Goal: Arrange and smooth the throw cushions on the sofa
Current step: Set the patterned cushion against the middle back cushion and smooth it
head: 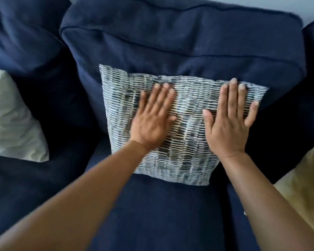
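Note:
A grey-and-white patterned throw cushion point(185, 145) leans upright against the navy back cushion point(179, 42) of the sofa, its lower edge on the seat point(161, 214). My left hand point(152, 118) lies flat on the cushion's left-centre, fingers spread and pointing up. My right hand point(230, 120) presses flat on its right side, fingertips reaching the cushion's top edge. Neither hand grips anything. The cushion's face shows slight ripples near the top.
A white cushion point(11, 120) sits on the sofa seat at the left. A pale yellowish cushion point(304, 187) lies at the right edge. Another navy back cushion point(22, 33) stands at the upper left. A pale wall shows behind the sofa top.

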The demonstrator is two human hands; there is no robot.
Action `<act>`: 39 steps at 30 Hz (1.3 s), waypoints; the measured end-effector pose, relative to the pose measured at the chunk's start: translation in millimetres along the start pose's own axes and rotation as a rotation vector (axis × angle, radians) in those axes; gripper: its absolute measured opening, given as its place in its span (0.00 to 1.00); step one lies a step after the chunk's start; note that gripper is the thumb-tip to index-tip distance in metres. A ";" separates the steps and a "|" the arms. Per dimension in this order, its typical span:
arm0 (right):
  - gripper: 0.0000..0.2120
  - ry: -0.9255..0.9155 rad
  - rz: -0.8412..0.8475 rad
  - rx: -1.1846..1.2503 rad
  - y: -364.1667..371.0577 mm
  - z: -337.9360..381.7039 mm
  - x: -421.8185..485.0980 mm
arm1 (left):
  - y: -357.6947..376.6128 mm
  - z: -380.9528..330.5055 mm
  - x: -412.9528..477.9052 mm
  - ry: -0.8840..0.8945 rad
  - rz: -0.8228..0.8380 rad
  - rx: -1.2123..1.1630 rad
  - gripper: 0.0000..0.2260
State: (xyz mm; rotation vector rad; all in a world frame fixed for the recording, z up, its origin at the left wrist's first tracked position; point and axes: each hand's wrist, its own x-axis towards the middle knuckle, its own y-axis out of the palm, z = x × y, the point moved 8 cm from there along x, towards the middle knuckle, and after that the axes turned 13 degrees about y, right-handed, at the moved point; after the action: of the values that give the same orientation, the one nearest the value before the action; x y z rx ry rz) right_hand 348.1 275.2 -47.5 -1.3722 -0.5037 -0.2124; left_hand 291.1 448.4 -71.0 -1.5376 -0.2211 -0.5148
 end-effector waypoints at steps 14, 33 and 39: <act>0.32 -0.021 -0.013 0.019 2.9 1.3 22.1 | -10.1 93.7 -3.3 -0.184 0.105 0.070 0.27; 0.07 0.039 -0.435 0.236 -48.3 -10.0 44.7 | -71.7 111.7 -4.6 -0.502 -0.295 -0.039 0.08; 0.12 0.028 -0.436 0.263 -66.0 10.5 22.0 | -77.2 75.9 -2.0 -0.380 -0.412 -0.094 0.18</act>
State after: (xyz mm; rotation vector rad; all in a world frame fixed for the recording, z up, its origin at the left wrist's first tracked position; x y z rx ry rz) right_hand 336.7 275.4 21.9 -0.9904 -0.7766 -0.5017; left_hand 268.3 526.9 0.0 -1.6817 -0.8293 -0.5549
